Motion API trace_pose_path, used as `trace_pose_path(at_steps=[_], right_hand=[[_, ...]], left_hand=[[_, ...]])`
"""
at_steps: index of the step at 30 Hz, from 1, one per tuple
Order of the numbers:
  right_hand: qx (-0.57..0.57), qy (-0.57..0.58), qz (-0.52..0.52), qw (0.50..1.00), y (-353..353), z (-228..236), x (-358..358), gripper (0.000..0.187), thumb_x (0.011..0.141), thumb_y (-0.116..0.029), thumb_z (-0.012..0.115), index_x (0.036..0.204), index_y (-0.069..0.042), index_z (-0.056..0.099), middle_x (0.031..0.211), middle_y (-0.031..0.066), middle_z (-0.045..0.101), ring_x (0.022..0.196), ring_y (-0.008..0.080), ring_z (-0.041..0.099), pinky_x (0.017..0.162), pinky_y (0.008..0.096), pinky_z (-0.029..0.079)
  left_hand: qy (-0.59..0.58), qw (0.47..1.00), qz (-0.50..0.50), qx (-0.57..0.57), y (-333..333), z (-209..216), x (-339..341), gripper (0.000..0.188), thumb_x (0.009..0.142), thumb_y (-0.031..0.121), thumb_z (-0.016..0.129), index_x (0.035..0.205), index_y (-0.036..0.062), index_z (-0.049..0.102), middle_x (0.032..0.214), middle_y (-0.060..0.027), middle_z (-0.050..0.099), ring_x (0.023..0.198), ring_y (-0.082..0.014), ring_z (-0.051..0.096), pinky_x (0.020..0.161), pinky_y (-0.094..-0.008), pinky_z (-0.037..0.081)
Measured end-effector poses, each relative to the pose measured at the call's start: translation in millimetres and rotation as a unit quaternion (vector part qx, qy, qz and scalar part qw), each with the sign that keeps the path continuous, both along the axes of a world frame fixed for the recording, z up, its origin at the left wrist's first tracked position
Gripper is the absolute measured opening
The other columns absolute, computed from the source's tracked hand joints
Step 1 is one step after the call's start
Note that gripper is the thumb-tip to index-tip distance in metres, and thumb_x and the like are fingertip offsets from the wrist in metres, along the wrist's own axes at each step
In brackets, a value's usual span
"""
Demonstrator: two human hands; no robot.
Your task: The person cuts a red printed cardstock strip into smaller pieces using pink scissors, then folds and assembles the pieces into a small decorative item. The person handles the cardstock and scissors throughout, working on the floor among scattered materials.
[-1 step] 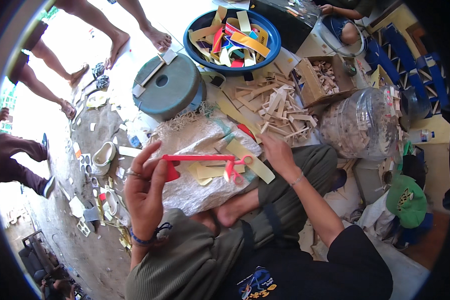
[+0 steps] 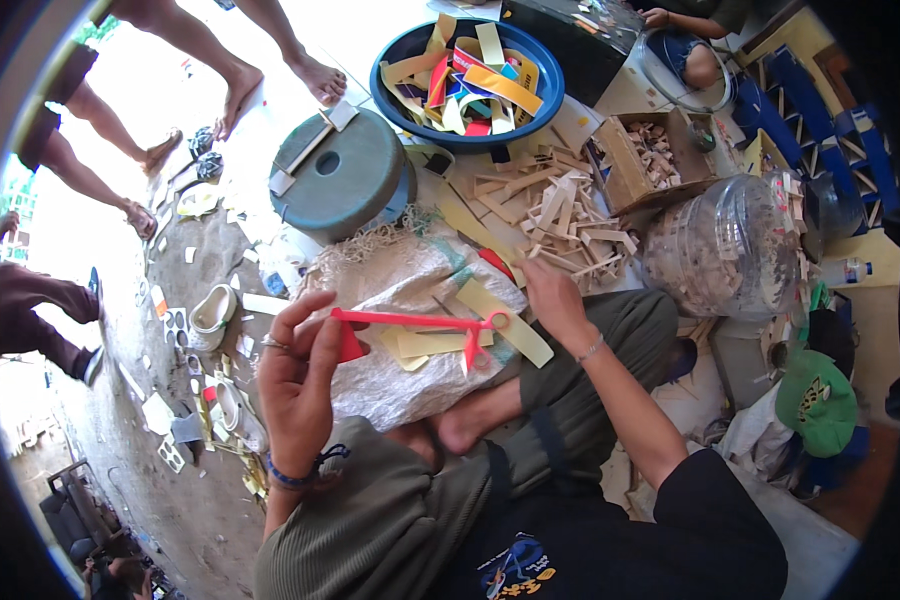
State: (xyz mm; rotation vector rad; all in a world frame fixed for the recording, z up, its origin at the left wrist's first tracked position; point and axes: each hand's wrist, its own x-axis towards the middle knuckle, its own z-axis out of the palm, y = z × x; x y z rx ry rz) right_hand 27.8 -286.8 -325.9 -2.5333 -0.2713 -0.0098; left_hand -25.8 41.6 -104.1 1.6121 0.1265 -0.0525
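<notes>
My left hand (image 2: 300, 375) pinches one end of a thin red strip (image 2: 410, 318) between thumb and fingers. The strip reaches right above the white woven sack (image 2: 370, 385) in front of me, and a wider red flap hangs by my thumb. Pink-handled scissors (image 2: 498, 322) and pale yellow strips (image 2: 505, 325) lie on the sack, partly behind the red strip. My right hand (image 2: 555, 303) is closed at the sack's right edge, by the end of a red-handled blade (image 2: 494, 262) and a long yellow strip (image 2: 460, 215). What its fingers grip is hidden.
Beyond the sack stands a round green-grey lidded container (image 2: 335, 165). A blue basin (image 2: 380, 105) holds coloured offcuts. Wooden pieces (image 2: 565, 215) are piled at right, near a cardboard box (image 2: 625, 185) and a clear jug (image 2: 720, 235). Other people's feet (image 2: 320, 78) are at upper left.
The red strip's free end has shifted slightly in front of the scissors. Both hands keep nearly the same pose; the whole view has moved a little.
</notes>
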Motion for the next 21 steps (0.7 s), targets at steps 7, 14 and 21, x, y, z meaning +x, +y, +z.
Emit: trace_pose_path(at_steps=[7,14,21], right_hand=[[-0.151,0.138,0.06,0.977,41.1,-22.9,63.6,0.025,0.094,-0.025,0.062,0.11,-0.007,0.071,0.104,0.017,0.071,0.099,0.0381,0.07,0.084,0.0513,0.055],[-0.066,0.021,0.027,0.997,41.5,13.7,67.4,0.026,0.096,-0.026,0.062,0.103,-0.002,0.068,0.104,0.018,0.07,0.092,0.0372,0.07,0.079,0.0483,0.055],[0.238,0.01,-0.075,0.968,35.3,90.1,9.1,0.023,0.108,-0.021,0.053,0.101,0.0,0.059,0.077,0.0149,0.065,0.067,0.0306,0.066,0.061,0.043,0.048]], left_hand=[[0.023,0.998,-0.01,-0.06,-0.5,-6.4,-0.3,0.027,0.105,0.004,0.061,0.128,-0.0019,0.049,0.109,-0.0115,0.073,0.101,-0.0114,0.069,0.09,-0.024,0.054],[0.002,0.992,-0.045,-0.116,-2.6,-5.0,3.0,0.023,0.104,0.006,0.063,0.122,-0.0063,0.055,0.114,-0.0129,0.071,0.106,-0.018,0.071,0.092,-0.0286,0.057],[0.042,0.991,-0.033,-0.123,-7.2,-0.7,7.5,0.024,0.103,0.009,0.066,0.12,-0.0044,0.056,0.114,-0.014,0.071,0.103,-0.0194,0.073,0.088,-0.0285,0.059]])
